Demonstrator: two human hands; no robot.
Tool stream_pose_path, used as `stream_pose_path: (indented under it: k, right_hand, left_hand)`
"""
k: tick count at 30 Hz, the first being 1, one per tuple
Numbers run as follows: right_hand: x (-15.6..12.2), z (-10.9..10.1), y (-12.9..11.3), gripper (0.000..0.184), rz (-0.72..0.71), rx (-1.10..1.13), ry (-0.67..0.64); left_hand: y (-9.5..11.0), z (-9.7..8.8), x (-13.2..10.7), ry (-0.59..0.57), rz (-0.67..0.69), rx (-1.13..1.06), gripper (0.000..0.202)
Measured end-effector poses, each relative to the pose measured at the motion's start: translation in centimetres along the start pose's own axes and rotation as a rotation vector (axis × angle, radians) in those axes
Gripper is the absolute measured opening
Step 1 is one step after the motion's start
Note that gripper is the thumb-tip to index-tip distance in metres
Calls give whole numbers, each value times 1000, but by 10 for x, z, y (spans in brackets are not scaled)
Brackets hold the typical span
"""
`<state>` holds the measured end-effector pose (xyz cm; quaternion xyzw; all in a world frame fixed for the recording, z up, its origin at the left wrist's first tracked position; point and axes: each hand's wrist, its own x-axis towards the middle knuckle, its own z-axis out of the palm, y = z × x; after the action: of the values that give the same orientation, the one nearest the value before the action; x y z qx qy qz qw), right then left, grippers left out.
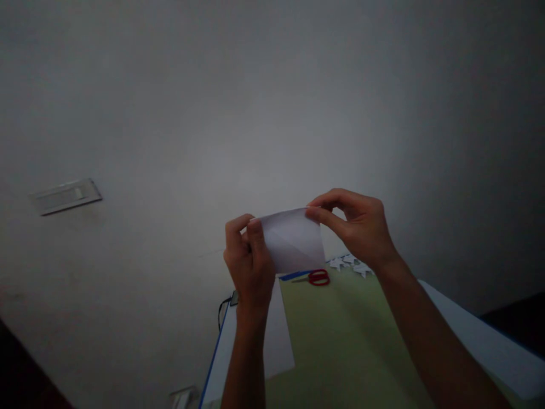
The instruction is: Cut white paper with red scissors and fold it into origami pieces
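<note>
"Step in hand, reading left to right?"

"Left hand (251,258), left of centre, pinches the held paper (293,244) by its left side. A white sheet (279,341) lies lower on the worktop (340,329). The held paper is raised mid-frame, a faint diagonal line across it; I'd judge it's being lined up or folded."

"Rightward?"

"Red-handled scissors (313,278), pointed paper cutouts (361,269), then the right hand (361,224), thumb and finger pinching the paper's upper edge near its right corner."

"Next move?"

"Probably calls for matched edges and a steady pinch before any crease."
</note>
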<state>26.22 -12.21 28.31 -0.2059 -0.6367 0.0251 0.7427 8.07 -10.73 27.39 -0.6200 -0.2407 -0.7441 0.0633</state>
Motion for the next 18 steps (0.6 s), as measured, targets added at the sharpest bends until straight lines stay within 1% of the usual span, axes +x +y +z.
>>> stream_pose_path:
  k: [2,4,8,10,12,15,18]
  right_hand:
    - [0,-1,3,4,8,32,1]
    - [0,-3,6,4,12,61,-3]
    - [0,-5,3,5,4,53,-106]
    - [1,-6,1,5,-16,42,-145]
    - [1,-6,-1,6,-33,39,-152]
    - [1,-6,-2,7,-57,17,-148]
    - [2,-8,-1,7,-86,-10,-141]
  left_hand:
    - [3,-1,1,-43,-30,-60,19]
    - [5,-3,4,-109,-49,-125,19]
    - [6,-9,8,-261,-51,-223,14]
    - [4,-11,10,-304,-78,-254,11]
    - [3,-12,10,-308,-96,-276,7]
    - [4,-14,12,-293,-72,-291,1]
    - [5,-17,14,-295,-34,-288,8]
